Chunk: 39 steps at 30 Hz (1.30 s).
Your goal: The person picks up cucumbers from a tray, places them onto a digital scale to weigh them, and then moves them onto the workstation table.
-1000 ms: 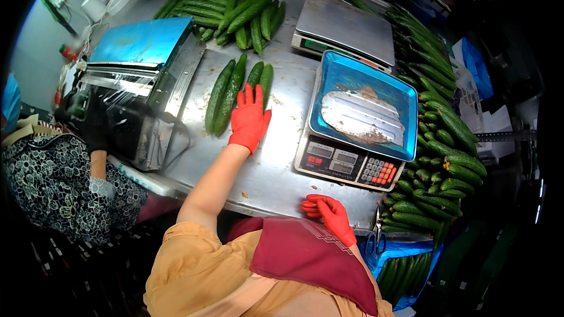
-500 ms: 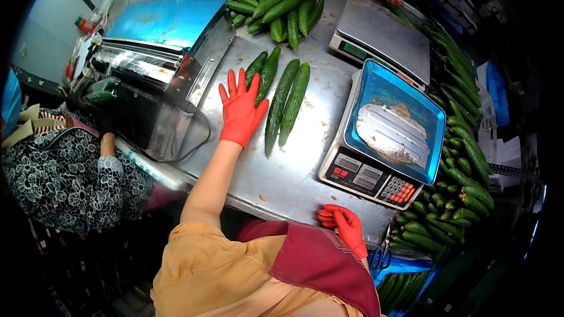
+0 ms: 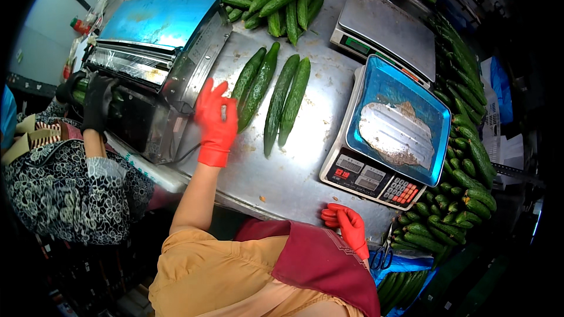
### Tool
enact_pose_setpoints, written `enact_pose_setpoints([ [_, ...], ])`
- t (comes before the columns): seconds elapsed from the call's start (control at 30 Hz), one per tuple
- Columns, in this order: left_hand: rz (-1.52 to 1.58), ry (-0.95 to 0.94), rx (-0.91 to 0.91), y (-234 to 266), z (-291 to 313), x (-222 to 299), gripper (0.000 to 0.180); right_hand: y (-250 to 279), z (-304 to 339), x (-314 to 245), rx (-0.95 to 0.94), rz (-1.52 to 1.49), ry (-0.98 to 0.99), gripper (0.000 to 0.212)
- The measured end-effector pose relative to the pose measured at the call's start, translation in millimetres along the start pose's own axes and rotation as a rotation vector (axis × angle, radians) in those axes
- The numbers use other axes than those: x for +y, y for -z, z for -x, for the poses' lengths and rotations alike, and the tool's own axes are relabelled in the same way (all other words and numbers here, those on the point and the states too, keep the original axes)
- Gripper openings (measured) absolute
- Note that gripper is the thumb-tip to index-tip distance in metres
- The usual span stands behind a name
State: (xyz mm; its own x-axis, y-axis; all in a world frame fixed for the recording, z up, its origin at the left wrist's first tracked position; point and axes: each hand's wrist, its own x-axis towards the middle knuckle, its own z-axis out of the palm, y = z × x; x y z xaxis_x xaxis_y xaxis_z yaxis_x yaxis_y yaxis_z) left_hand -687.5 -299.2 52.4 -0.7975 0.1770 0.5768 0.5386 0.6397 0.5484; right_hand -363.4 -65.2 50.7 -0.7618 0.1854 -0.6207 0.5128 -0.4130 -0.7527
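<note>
My left hand (image 3: 217,122), in a red glove, is raised just left of a pair of cucumbers (image 3: 256,82) lying side by side on the metal table. Its fingers are slightly bent and apart, a little blurred, with nothing in them. A second pair of cucumbers (image 3: 286,103) lies to the right of the first, parallel to it. My right hand (image 3: 346,225), also red-gloved, rests by the table's near edge below the scale (image 3: 369,177). Its fingers are loosely curled together, and no object shows in them.
A wrapping machine (image 3: 150,23) stands at left, where a co-worker's black-gloved hands (image 3: 98,103) hold wrapped cucumbers. Piled cucumbers (image 3: 282,0) lie at the back, more (image 3: 452,205) at right. A second scale (image 3: 388,29) stands behind the first. Scissors (image 3: 382,255) hang near my right hand.
My left hand has drawn back left and away from the left pair of cucumbers, its spread fingers now bent. That pair now lies closer together. My right hand has hardly moved.
</note>
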Motion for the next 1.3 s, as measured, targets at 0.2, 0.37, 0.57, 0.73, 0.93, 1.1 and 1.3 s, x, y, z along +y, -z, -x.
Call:
enact_pose_setpoints([
  [0.2,0.057,-0.001,0.096,9,-9,-9,0.003,-2,3,-2,0.008,0.0,-0.006,0.031],
  [0.37,0.392,0.175,0.137,13,-12,9,0.007,-2,5,-4,0.019,0.014,-0.004,0.031],
  [0.57,0.548,0.247,0.129,16,-8,6,0.018,-2,8,-2,0.03,0.011,0.012,0.031],
  [0.73,0.613,0.406,-0.046,23,6,15,0.026,-8,10,3,0.013,-0.004,0.03,0.031],
  [0.93,0.743,0.499,-0.436,-14,32,89,0.034,-9,17,14,0.026,-0.071,0.096,0.032],
  [1.1,0.883,0.494,-0.843,-18,51,155,0.024,-16,24,5,0.089,-0.09,0.118,0.032],
  [1.3,0.997,0.198,-1.165,-43,83,200,0.023,11,62,-3,0.179,-0.018,0.218,0.034],
])
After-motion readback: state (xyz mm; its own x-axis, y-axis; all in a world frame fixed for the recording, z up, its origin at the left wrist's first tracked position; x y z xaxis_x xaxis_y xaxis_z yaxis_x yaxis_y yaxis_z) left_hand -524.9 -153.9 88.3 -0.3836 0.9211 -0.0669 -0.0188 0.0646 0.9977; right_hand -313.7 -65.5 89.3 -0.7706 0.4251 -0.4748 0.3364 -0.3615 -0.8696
